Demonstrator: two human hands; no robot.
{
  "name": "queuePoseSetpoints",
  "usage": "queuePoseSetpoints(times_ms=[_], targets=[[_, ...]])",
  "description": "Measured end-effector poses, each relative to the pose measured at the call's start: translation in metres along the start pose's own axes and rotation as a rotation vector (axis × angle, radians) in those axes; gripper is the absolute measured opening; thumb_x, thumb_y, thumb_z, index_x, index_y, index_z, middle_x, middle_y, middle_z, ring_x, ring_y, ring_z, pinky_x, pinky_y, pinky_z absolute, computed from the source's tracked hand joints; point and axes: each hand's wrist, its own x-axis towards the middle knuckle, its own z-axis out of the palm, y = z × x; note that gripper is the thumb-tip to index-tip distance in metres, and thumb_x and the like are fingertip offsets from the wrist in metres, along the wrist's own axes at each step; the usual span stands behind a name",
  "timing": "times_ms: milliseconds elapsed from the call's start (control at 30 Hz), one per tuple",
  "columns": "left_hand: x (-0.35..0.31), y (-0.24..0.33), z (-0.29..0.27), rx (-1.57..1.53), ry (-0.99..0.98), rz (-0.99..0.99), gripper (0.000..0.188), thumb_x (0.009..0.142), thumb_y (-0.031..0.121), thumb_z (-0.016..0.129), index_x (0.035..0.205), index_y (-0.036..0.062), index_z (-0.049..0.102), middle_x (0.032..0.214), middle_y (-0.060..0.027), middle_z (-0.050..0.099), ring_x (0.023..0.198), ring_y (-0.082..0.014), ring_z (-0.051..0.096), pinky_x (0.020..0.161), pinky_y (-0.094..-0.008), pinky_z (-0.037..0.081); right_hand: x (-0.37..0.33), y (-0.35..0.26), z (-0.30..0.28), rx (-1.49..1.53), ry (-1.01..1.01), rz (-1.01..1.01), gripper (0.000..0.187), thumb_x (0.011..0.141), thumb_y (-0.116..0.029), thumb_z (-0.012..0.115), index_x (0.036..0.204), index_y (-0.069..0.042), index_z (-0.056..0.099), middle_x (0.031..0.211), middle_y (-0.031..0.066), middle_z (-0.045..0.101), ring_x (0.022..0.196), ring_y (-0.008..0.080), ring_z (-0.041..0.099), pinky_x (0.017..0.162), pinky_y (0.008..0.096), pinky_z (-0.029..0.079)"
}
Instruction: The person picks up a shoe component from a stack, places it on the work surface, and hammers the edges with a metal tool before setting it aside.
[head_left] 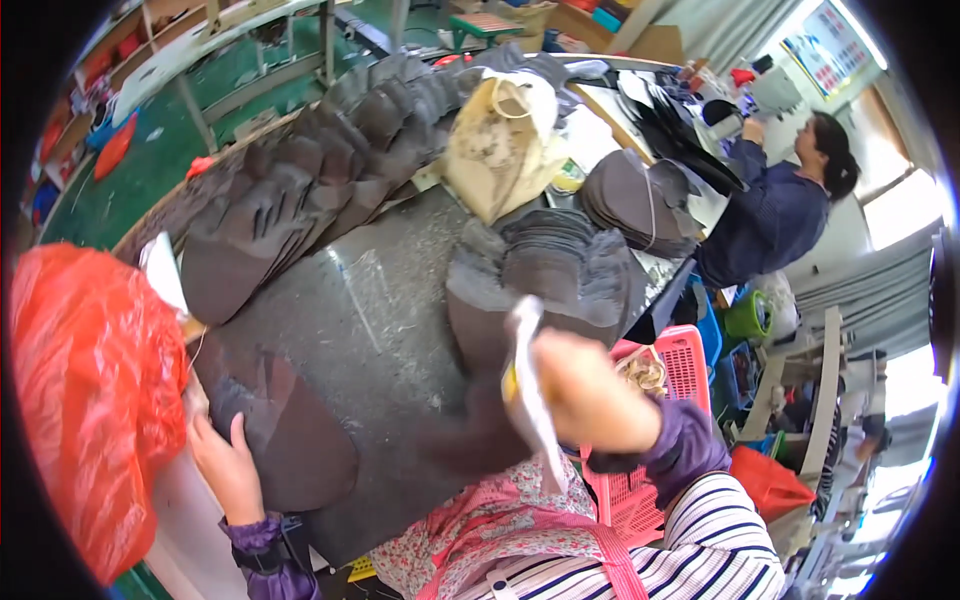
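My left hand (228,465) lies at the table's left edge, thumb and fingers spread, touching the side of a dark brown curved cut piece (300,425) that looks like leather. My right hand (590,395), smeared by motion, is closed round a long white thing (535,400) with a bit of yellow on it; its kind is too blurred to make out. Beneath that hand, another dark brown piece (475,440) shows blurred. Just beyond stands a fanned stack of brown pieces (545,275).
Overlapping brown pieces (300,190) line the table's far left. A stained cream bag (495,150) and a tied brown bundle (640,200) stand at the back. A red plastic bag (95,400) hangs at left, a pink basket (685,370) at right. Another person (775,200) works at far right.
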Motion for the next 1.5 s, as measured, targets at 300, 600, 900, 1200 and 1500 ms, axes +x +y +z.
queuePoseSetpoints(times_ms=[300, 600, 900, 1200, 1500], targets=[[0.009, -0.006, -0.002, -0.161, -0.162, -0.185, 0.033, 0.08, 0.015, 0.076, 0.096, -0.0047, 0.056, 0.093, -0.0166, 0.055, 0.082, -0.0305, 0.055, 0.076, -0.0378, 0.045, 0.042, 0.078, -0.028, -0.465, 0.573, 0.031, 0.031, 0.069, -0.005, 0.078, 0.088, 0.003, 0.054, 0.091, 0.02, 0.054, 0.085, 0.0397, 0.055, 0.07, 0.0415, 0.049], [-0.007, -0.015, 0.005, -0.531, -0.062, -0.284, 0.033, 0.072, 0.006, 0.08, 0.093, -0.003, 0.055, 0.09, -0.0106, 0.053, 0.076, -0.0222, 0.053, 0.069, -0.0321, 0.045, -0.005, 0.042, -0.034, -0.191, 0.411, 0.012, 0.033, 0.068, -0.001, 0.072, 0.095, 0.007, 0.054, 0.103, 0.0219, 0.048, 0.095, 0.0382, 0.051, 0.081, 0.044, 0.047], [0.002, -0.004, -0.006, -0.296, -0.11, -0.27, 0.037, 0.065, 0.004, 0.083, 0.086, -0.0017, 0.054, 0.078, -0.0082, 0.051, 0.068, -0.0197, 0.049, 0.063, -0.0309, 0.044, -0.072, 0.019, 0.022, -0.204, -0.024, -0.061, 0.019, 0.075, -0.004, 0.062, 0.09, 0.006, 0.055, 0.103, 0.0215, 0.051, 0.098, 0.0356, 0.052, 0.085, 0.0392, 0.048], [-0.004, -0.012, -0.002, -0.301, -0.093, -0.219, 0.032, 0.069, 0.005, 0.081, 0.084, -0.0012, 0.053, 0.072, -0.0055, 0.047, 0.063, -0.0172, 0.044, 0.06, -0.0304, 0.041, -0.015, 0.029, 0.075, -0.332, 0.151, -0.101, 0.017, 0.074, -0.003, 0.057, 0.088, 0.008, 0.054, 0.107, 0.0227, 0.051, 0.1, 0.0354, 0.052, 0.078, 0.0364, 0.052], [-0.009, -0.007, -0.012, -0.51, -0.085, -0.319, 0.027, 0.075, 0.005, 0.078, 0.085, -0.0009, 0.053, 0.077, -0.0039, 0.049, 0.068, -0.0137, 0.044, 0.064, -0.0276, 0.04, 0.017, 0.027, 0.074, -0.244, 0.146, -0.072, 0.02, 0.075, -0.005, 0.064, 0.087, 0.006, 0.055, 0.102, 0.0226, 0.05, 0.093, 0.037, 0.051, 0.081, 0.0399, 0.047]])
